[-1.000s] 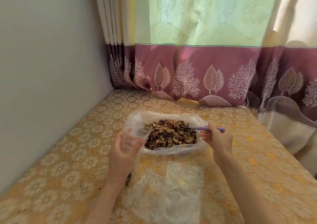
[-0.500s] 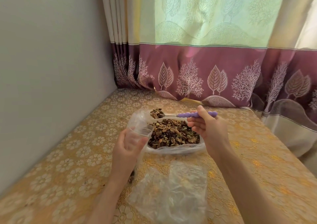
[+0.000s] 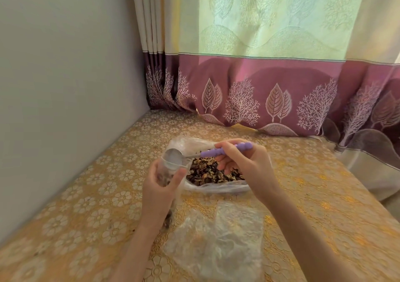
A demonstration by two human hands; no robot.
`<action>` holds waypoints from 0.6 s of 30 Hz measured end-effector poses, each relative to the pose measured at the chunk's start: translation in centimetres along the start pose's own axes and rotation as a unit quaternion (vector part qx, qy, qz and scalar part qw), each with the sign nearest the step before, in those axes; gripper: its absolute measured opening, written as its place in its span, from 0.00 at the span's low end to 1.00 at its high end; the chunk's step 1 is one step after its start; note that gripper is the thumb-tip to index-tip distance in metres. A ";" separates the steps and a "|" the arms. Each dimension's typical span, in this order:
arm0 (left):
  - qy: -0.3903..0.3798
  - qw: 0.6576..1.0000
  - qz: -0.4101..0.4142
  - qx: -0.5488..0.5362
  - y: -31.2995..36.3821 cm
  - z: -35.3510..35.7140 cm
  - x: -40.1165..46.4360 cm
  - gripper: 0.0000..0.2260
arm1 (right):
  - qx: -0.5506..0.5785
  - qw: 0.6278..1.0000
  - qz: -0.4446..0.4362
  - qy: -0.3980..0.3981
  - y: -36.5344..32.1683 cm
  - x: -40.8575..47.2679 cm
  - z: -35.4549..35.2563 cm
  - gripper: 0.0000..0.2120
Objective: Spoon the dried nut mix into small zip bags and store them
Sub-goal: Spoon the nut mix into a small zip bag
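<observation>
A brown dried nut mix lies in a big clear plastic bag on the table. My left hand grips a small clear zip bag, held upright with its mouth open and a few nuts inside. My right hand pinches the purple handle of a spoon. The spoon's metal bowl is tipped on its side at the small bag's mouth and looks empty.
A pile of empty clear zip bags lies near me between my forearms. The table wears a gold floral cloth. A grey wall runs along the left; a curtain hangs behind the table.
My right hand lifted a spoonful of nuts out of the big bag, carried it left to the small bag and tipped it. Nuts now show inside the small bag.
</observation>
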State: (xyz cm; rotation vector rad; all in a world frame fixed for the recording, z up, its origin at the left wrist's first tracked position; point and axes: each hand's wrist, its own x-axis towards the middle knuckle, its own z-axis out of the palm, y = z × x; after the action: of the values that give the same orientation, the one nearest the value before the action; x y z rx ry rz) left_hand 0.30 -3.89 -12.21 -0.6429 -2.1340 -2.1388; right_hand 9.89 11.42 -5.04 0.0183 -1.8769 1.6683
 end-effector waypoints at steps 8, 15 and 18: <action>0.008 0.999 0.012 0.039 -1.1 -0.2 0.4 0.29 | 0.037 0.997 -0.010 0.067 0.3 0.5 -2.4 0.14; 0.014 0.999 0.013 0.033 -0.8 -0.2 0.4 0.30 | -0.136 0.961 0.017 0.239 3.0 1.1 -6.5 0.17; 0.011 1.000 0.007 0.026 -0.9 -0.3 0.4 0.32 | -0.269 0.925 0.010 0.267 4.3 0.9 -7.7 0.17</action>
State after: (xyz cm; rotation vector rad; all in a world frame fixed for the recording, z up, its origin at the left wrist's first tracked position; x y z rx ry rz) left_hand -0.46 -4.03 -12.95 -0.6244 -2.1584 -2.0670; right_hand 10.80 19.61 -8.47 -0.6177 -1.8240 0.9751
